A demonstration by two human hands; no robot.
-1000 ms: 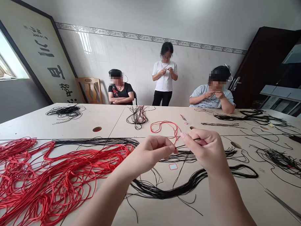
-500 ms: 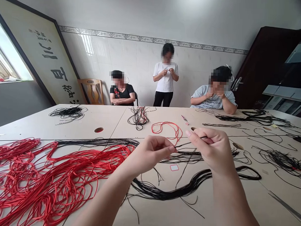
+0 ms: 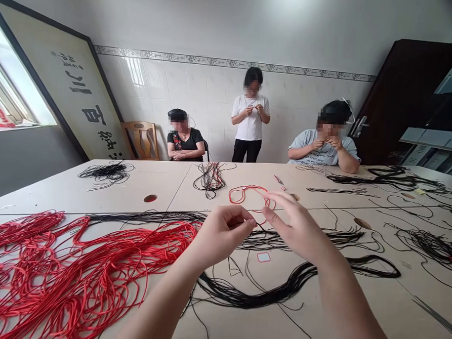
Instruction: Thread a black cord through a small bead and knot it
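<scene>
My left hand [image 3: 222, 233] is held above the table with its fingers curled and pinched on a thin black cord [image 3: 261, 225]. My right hand [image 3: 296, 226] is just to its right, its fingers stretched out and apart, the thumb tip near the same cord. Below both hands lies a long bundle of black cords [image 3: 266, 292]. A big heap of red cords [image 3: 70, 268] spreads over the table's left side. A small loop of red cord [image 3: 247, 192] lies just beyond my hands.
The pale table [image 3: 162, 184] carries more black cord bundles at the far left [image 3: 105, 171], the far middle [image 3: 210, 176] and the right [image 3: 427, 243]. Three people are at the far side: one seated in black [image 3: 184, 141], one standing in white [image 3: 250, 118], one seated in grey [image 3: 325, 146].
My right hand has gone from a closed pinch on the black cord to outstretched fingers and has shifted a little left. The left hand has stayed pinched. The view has turned slightly.
</scene>
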